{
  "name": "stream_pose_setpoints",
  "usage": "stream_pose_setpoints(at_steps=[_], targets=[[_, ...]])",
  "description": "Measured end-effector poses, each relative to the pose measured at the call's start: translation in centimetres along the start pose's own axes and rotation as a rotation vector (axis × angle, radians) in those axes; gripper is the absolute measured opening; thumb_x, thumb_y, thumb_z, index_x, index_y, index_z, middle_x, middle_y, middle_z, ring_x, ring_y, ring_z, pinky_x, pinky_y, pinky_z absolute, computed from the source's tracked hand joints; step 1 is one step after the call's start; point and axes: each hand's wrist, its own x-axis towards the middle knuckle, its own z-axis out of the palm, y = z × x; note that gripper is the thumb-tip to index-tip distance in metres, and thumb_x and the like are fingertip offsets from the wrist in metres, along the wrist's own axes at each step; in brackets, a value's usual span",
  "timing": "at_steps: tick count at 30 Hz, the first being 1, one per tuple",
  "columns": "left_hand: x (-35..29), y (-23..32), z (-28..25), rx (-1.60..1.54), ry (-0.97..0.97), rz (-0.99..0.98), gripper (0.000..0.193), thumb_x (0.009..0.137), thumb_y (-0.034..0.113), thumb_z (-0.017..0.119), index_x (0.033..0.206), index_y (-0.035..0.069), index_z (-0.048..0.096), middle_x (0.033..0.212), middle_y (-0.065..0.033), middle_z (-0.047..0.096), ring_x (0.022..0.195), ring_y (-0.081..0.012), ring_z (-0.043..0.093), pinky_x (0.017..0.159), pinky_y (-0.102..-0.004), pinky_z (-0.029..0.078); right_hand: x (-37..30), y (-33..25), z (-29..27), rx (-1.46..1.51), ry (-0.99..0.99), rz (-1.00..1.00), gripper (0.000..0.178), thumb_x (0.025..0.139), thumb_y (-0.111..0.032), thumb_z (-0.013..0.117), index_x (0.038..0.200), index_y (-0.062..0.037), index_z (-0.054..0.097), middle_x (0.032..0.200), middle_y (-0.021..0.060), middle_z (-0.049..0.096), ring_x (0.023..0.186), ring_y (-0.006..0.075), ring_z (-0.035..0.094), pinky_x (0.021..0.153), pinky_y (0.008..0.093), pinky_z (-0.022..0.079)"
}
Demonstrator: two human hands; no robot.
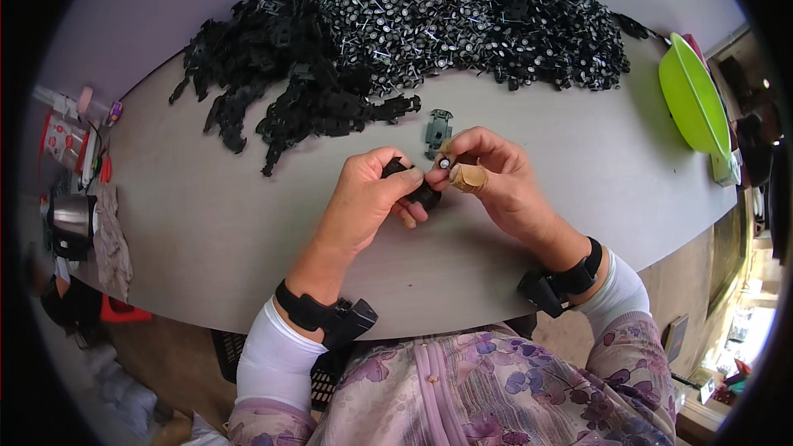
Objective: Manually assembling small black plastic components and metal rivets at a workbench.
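Observation:
My left hand (363, 202) is closed around a black plastic toy car chassis (426, 196), holding it above the table with the thumb on top. Close beside it, my right hand (512, 186) pinches a small black toy wheel (444, 163) with a pale hub, at the end of the chassis. Whether the wheel touches the chassis, I cannot tell. Tan tape wraps my right thumb. Just beyond my hands a single dark grey-green chassis (439, 134) lies on the tabletop (206, 223).
At the back left rises a heap of black chassis (264, 54). Beside it are piles of wheels on metal axles (405, 21) and darker wheels (566, 33). A lime-green basin (692, 99) leans at the right edge. A metal kettle (70, 219) and a cloth (110, 235) are far left.

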Motion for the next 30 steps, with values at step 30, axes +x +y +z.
stream_pose_setpoints(at_steps=[30], targets=[[-0.3,-0.9,0.4,-0.379,-0.106,-0.082,0.015,0.094,0.013,0.052,0.092,0.000,0.058,0.078,-0.0034,0.058,0.055,-0.0102,0.051,0.045,-0.0204,0.033,0.2,-0.9,1.1,-1.232,-0.178,-0.793,0.019,0.062,0.004,0.072,0.071,-0.0023,0.056,0.093,0.0102,0.059,0.082,0.0274,0.060,0.067,0.0348,0.052]])
